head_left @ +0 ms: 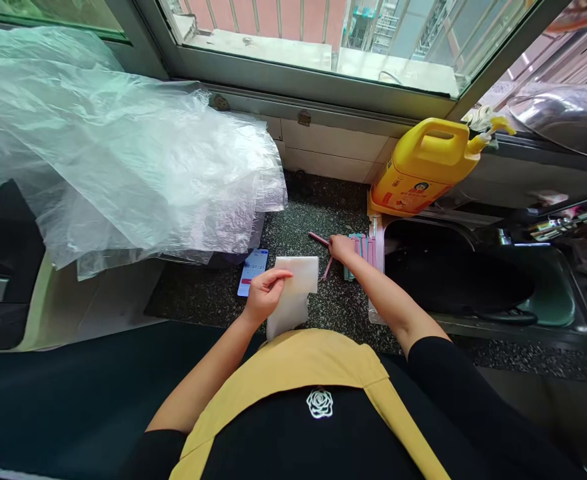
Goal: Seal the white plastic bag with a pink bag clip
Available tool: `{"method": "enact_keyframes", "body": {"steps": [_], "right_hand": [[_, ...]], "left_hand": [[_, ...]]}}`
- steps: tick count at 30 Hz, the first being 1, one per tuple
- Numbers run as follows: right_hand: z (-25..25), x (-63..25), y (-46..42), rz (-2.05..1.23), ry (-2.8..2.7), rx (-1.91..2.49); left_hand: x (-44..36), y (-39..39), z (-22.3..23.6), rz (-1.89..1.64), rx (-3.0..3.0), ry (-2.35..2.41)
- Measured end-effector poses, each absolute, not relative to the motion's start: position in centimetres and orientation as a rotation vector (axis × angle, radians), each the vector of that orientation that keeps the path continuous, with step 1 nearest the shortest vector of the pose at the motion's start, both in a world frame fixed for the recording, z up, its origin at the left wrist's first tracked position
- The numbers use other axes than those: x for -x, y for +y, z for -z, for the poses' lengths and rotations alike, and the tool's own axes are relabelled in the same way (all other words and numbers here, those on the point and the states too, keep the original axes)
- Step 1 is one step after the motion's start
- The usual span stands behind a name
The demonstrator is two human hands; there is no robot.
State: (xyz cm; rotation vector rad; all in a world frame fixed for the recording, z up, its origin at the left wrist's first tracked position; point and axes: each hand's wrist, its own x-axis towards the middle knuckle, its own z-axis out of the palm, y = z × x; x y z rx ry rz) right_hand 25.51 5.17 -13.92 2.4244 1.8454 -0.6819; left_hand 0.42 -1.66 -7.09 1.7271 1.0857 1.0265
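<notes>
My left hand (266, 293) is closed on a white cloth or paper sheet (296, 290), holding it above the speckled dark counter (318, 213). My right hand (342, 248) reaches forward onto a small pile of pink and teal sticks (363, 250) beside the sink; its fingers are curled over them and look to grip a pink stick (318, 238) that pokes out to the left. Another pink stick (328, 269) lies just below that hand.
A phone (253, 270) with a lit screen lies left of the white sheet. Large clear plastic sheeting (118, 153) covers the left of the counter. A yellow jug (423, 170) stands by the window. A dark pan (453, 277) fills the sink at right.
</notes>
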Motion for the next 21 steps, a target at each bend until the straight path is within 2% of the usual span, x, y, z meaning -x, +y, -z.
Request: {"method": "enact_keyframes", "body": {"steps": [7,12,14,18,21], "right_hand": [[12.0,-27.2,4.5,0.714,1.965,-2.722],[9.8,-28.7,2.6,0.877,2.087,-2.91],[8.9,-28.9,1.5,1.179,2.122,-2.937],[7.2,-28.1,-0.6,2.098,2.015,-2.896],[6.3,-27.0,-1.9,2.332,1.876,-2.95]], "left_hand": [[-0.6,-1.4,7.0,-1.05,-1.721,1.078],[-0.3,-1.2,7.0,-1.096,-1.694,1.111],[-0.3,-1.2,7.0,-1.094,-1.698,1.108],[-0.7,-1.4,6.8,-1.102,-1.711,1.074],[-1.2,-1.5,6.6,-1.097,-1.717,1.035]]}}
